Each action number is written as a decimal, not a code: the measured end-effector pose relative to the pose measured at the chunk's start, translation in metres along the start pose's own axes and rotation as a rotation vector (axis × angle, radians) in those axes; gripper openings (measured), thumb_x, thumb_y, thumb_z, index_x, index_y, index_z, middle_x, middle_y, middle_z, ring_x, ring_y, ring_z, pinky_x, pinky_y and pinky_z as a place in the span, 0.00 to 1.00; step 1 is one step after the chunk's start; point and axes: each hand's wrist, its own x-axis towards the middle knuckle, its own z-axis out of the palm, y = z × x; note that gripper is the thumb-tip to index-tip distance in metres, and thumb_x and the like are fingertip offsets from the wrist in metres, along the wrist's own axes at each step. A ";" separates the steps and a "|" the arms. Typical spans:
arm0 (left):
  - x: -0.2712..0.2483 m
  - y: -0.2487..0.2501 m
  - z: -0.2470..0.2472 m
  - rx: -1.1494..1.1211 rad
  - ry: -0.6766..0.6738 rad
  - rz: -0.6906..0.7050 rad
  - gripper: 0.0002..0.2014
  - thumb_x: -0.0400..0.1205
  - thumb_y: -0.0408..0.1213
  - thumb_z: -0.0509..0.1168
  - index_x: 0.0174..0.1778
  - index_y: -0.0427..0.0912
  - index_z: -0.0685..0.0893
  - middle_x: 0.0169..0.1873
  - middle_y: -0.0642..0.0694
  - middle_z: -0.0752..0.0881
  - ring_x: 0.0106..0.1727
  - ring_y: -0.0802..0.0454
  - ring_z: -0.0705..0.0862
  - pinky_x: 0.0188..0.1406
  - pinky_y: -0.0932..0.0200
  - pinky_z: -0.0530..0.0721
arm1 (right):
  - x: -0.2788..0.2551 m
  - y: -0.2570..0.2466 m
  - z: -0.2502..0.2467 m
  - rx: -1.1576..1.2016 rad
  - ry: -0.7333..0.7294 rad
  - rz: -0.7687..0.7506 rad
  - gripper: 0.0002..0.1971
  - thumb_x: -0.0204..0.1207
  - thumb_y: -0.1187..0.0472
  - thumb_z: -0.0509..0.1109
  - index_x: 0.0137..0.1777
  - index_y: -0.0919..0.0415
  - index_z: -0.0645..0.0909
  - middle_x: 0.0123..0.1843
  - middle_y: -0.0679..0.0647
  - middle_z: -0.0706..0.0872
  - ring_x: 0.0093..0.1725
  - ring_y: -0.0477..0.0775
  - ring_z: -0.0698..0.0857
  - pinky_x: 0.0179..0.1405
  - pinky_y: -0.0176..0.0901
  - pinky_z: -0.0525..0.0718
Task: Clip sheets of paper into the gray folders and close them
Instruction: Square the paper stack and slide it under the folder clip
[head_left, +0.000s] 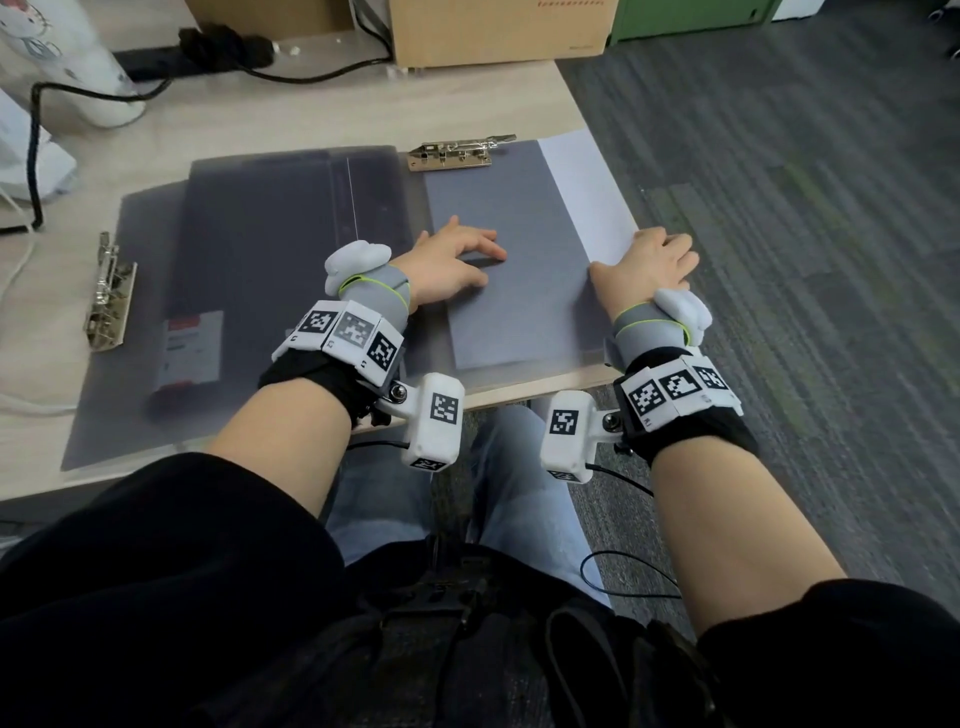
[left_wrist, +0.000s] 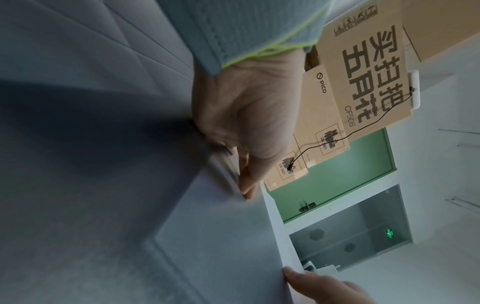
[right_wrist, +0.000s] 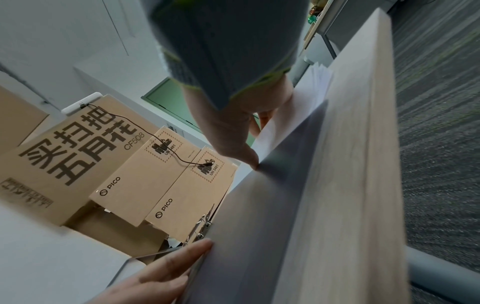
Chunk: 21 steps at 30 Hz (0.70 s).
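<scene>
At the table's (head_left: 31, 322) left edge lies one gray folder (head_left: 156, 291) with a red-and-white label, its print unreadable. To its right, an open gray folder (head_left: 498, 291) carries a metal clip (head_left: 452, 153). The left hand (head_left: 452, 265) presses flat on it, fingers spread. The right hand (head_left: 649, 270) grips the white paper (head_left: 587, 192) at the folder's right edge. Cardboard boxes (right_wrist: 166, 185) behind read "PICO", "CF508", "UN 3481".

Light wood surface (head_left: 519, 98). Far edge: cardboard box (head_left: 498, 31), black power strip (head_left: 156, 57) with black cable (head_left: 311, 75), white patterned bottle (head_left: 62, 57) at far left. Green cabinet (head_left: 691, 18) behind. Gray striped carpet (head_left: 805, 208) to the right.
</scene>
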 end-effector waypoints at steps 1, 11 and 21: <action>0.000 0.000 0.000 0.006 -0.004 0.002 0.21 0.78 0.26 0.63 0.67 0.44 0.80 0.80 0.50 0.67 0.85 0.45 0.44 0.82 0.39 0.34 | 0.000 0.001 -0.001 -0.007 -0.002 0.005 0.25 0.70 0.61 0.69 0.68 0.63 0.72 0.71 0.60 0.70 0.72 0.63 0.68 0.65 0.53 0.71; 0.001 -0.002 0.001 -0.009 0.005 0.004 0.20 0.78 0.27 0.63 0.65 0.46 0.81 0.79 0.51 0.68 0.86 0.47 0.45 0.81 0.41 0.33 | 0.004 -0.005 -0.016 -0.002 -0.069 -0.096 0.16 0.71 0.66 0.64 0.59 0.64 0.81 0.64 0.64 0.80 0.62 0.68 0.80 0.46 0.48 0.75; -0.007 0.002 -0.006 -0.358 0.133 0.033 0.19 0.78 0.21 0.59 0.62 0.40 0.82 0.76 0.48 0.73 0.85 0.51 0.50 0.83 0.49 0.45 | -0.013 -0.035 -0.079 0.076 0.059 -0.226 0.13 0.77 0.65 0.59 0.61 0.62 0.76 0.59 0.63 0.83 0.56 0.68 0.82 0.42 0.47 0.70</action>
